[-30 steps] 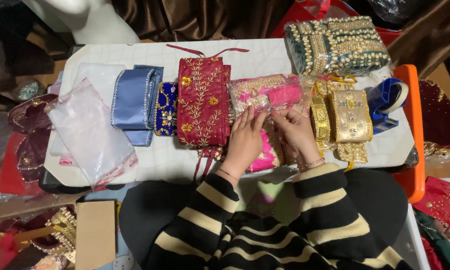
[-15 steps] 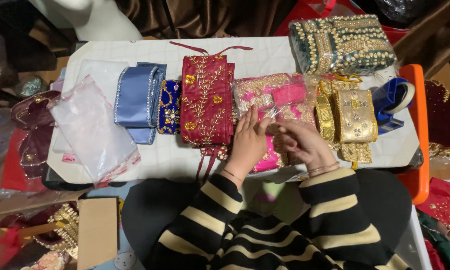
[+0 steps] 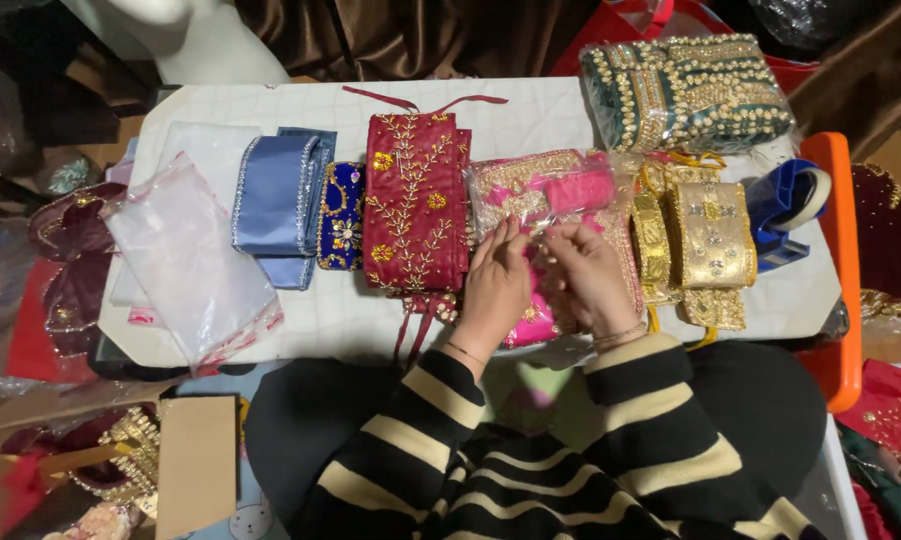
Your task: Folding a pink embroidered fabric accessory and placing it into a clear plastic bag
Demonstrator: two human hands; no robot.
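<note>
A pink and gold embroidered cloth piece in a clear plastic bag lies on the white table in front of me. My left hand rests flat on the bag's near left part. My right hand pinches the bag's plastic near its lower edge, fingers bent. Both hands touch the same bag. A dark red embroidered piece with gold leaves lies just left of my left hand.
A blue satin piece, a dark blue beaded piece and an empty clear bag lie to the left. Gold pieces, a blue tape dispenser and a green beaded bundle sit to the right. An orange rim borders the right side.
Both hands have slid slightly toward me along the pink bag, and my right hand now pinches the plastic lower down. The other pieces have not moved.
</note>
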